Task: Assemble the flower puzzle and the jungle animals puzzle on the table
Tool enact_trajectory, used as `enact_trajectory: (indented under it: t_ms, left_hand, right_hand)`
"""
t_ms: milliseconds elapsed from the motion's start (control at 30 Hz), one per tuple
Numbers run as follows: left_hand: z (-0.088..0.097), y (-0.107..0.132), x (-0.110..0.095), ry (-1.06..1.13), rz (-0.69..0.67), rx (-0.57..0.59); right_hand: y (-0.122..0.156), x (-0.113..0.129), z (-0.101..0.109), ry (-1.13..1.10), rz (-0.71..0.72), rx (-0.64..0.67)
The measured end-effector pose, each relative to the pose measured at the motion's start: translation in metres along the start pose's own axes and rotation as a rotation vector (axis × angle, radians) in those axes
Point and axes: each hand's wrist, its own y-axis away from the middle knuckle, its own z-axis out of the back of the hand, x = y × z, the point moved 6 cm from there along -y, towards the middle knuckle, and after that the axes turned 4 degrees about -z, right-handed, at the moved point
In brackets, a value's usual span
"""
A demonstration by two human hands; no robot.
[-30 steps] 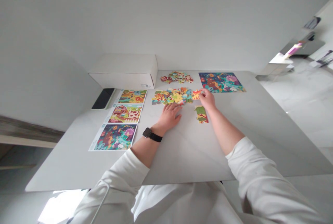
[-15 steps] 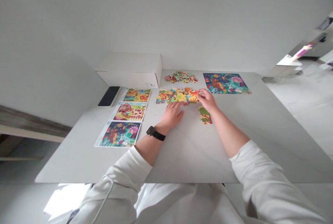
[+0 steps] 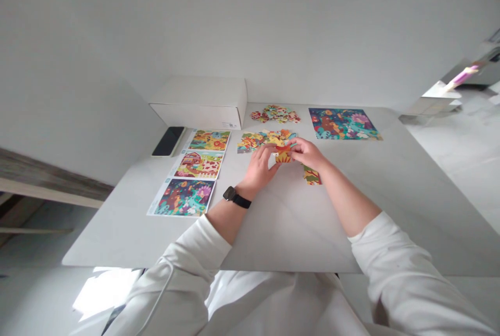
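A yellow puzzle piece (image 3: 283, 156) with orange-red on its upper part is held between my two hands above the table. My right hand (image 3: 310, 154) pinches its right edge. My left hand (image 3: 258, 170), with a black watch on the wrist, has its fingertips closed at the piece's left edge. Just beyond my fingers lies a heap of mixed puzzle pieces (image 3: 253, 140), partly hidden by the hands. Joined green and brown pieces (image 3: 312, 175) lie beside my right wrist, partly covered by it.
Three picture sheets (image 3: 197, 164) lie in a column on the left, near a phone (image 3: 167, 141). A white box (image 3: 197, 114) stands against the wall. Farther back are a second heap of pieces (image 3: 276, 113) and a dark-blue assembled picture (image 3: 346, 124).
My right hand has brought the yellow and orange piece left and nearer, away from the heap. The left hand's fingers have come to its edge. The view has shifted slightly.
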Motion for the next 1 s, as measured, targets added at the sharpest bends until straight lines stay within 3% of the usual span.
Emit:
enact_trajectory:
  t_ms: [167,367,467,567,733,1000]
  left_hand:
    - [0.002,0.0,-0.006,-0.003,0.037,0.045]
    - [0.002,-0.001,-0.035,0.074,-0.027,0.191]
    - [-0.005,0.003,-0.056,0.123,-0.121,0.314]
    - [-0.01,0.016,-0.072,0.132,-0.173,0.434]
    - [-0.015,0.047,-0.089,0.139,-0.217,0.613]
    - [-0.018,0.055,-0.095,0.129,-0.262,0.694]
  right_hand:
    - [0.011,0.013,0.008,0.156,0.068,-0.057]
    - [0.04,0.034,0.062,0.279,0.143,-0.375]
    - [0.06,0.021,0.087,0.242,0.119,-0.486]
    - [0.078,-0.005,0.1,0.227,0.049,-0.518]
    - [0.091,-0.034,0.103,0.239,-0.058,-0.552]
    - [0.087,-0.028,0.071,0.373,-0.081,-0.511]
